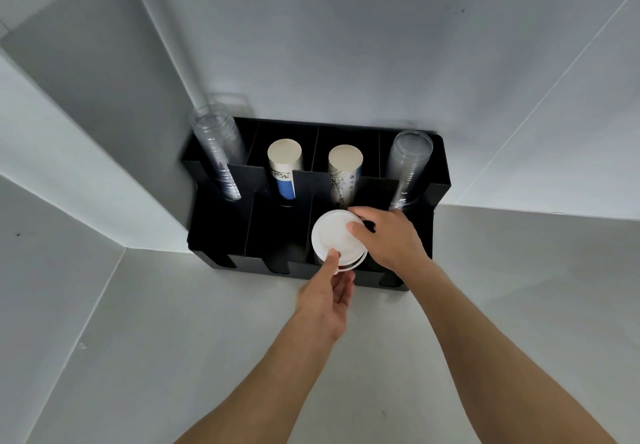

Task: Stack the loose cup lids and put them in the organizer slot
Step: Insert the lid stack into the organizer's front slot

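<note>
A stack of white cup lids point(332, 235) sits in the third front slot of the black organizer point(221, 222), its top above the slot's front wall. My right hand point(391, 239) grips the stack from the right, thumb on the top lid and fingers behind it. My left hand point(327, 300) reaches up from below, thumb pressed on the near rim and fingers under the lowest lid. The lower part of the stack is hidden inside the slot.
In the organizer's back row stand two stacks of clear cups point(216, 152) point(408, 170) and two stacks of paper cups point(284, 166) point(344, 173). The other front slots look dark and hollow. White walls close in behind and to the left; a pale counter point(207, 357) lies below.
</note>
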